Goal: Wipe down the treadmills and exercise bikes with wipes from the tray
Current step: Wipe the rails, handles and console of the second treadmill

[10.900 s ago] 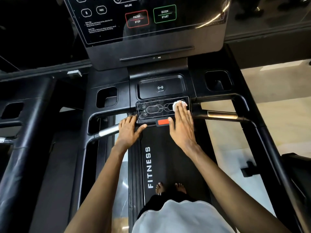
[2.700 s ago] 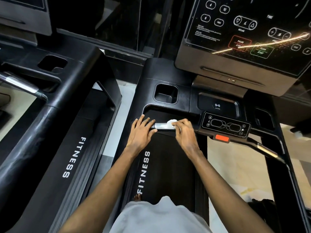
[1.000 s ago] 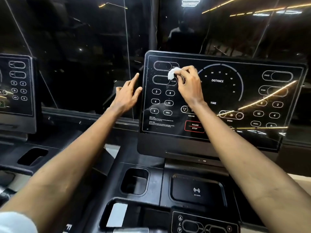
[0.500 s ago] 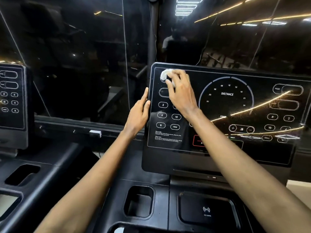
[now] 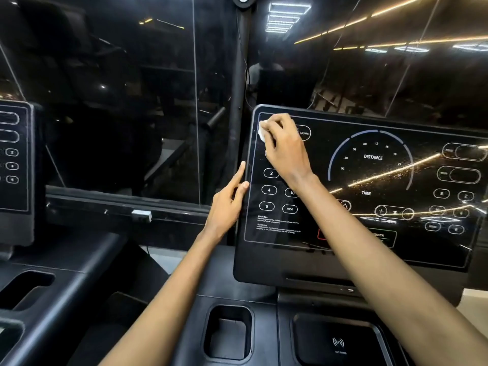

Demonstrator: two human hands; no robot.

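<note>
White and bunched small, the wipe [image 5: 262,133] sits under the fingertips of the right hand [image 5: 284,149], whose grip is closed around it, pressing it to the far left corner of the treadmill console [image 5: 303,256]. Only a sliver of the wipe shows past the knuckles. The left hand [image 5: 227,204] holds nothing. Its forefinger lies straight up along the console's left edge with the thumb just beside it, apparently steadying the panel. Nearer the person are a cup holder [image 5: 227,331] and a pad with a wireless mark [image 5: 338,342]. A neighbouring treadmill's console [image 5: 13,154] stands well apart at the left, and dark glass [image 5: 118,101] fills the far side. The tray of wipes is not in view.

The step in hand looks like cleaning the glossy touch panel, begun at its top corner. Done well, it likely means long overlapping passes from left to right, working down row by row, so nothing is skipped around the number keys or the DISTANCE dial. Fine specks glitter along the light streak on the right half, which suggests that side still needs attention. Pressure should stay light and even, since the keys may respond to touch. Opening the wad flatter would give more contact and fewer smears. The bracing hand is best kept at the rim, off the glass.
</note>
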